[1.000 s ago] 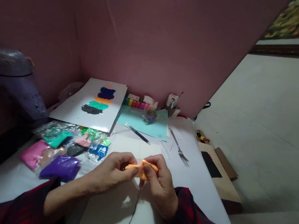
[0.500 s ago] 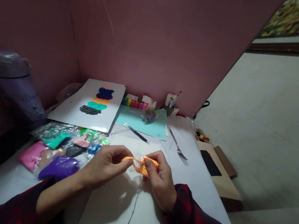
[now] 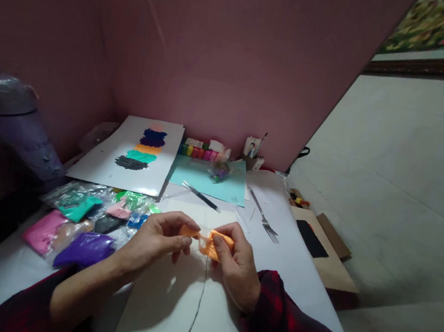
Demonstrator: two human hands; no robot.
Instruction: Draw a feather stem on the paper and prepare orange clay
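Orange modelling clay (image 3: 220, 246) is pinched between the thumb and fingers of my right hand (image 3: 237, 263), with what looks like clear plastic around its edge. My left hand (image 3: 161, 238) pinches a smaller orange piece (image 3: 189, 232) at its fingertips. A thin, stretched strand seems to run between the two pieces. Both hands are held above a white sheet (image 3: 162, 310) that bears a dark drawn line (image 3: 196, 310). The palms and lower fingers are partly hidden.
Bags of coloured clay, among them a purple one (image 3: 84, 249) and a pink one (image 3: 45, 231), lie on the left. Beyond my hands are a pen (image 3: 203, 197), a metal fork (image 3: 264, 219) and turquoise paper (image 3: 186, 174). A board with colour swatches (image 3: 87, 165) stands at the back left.
My left hand has turned slightly, and the piece in its fingers looks more bunched and the strand thinner. My right hand keeps its hold. The view has shifted a little.
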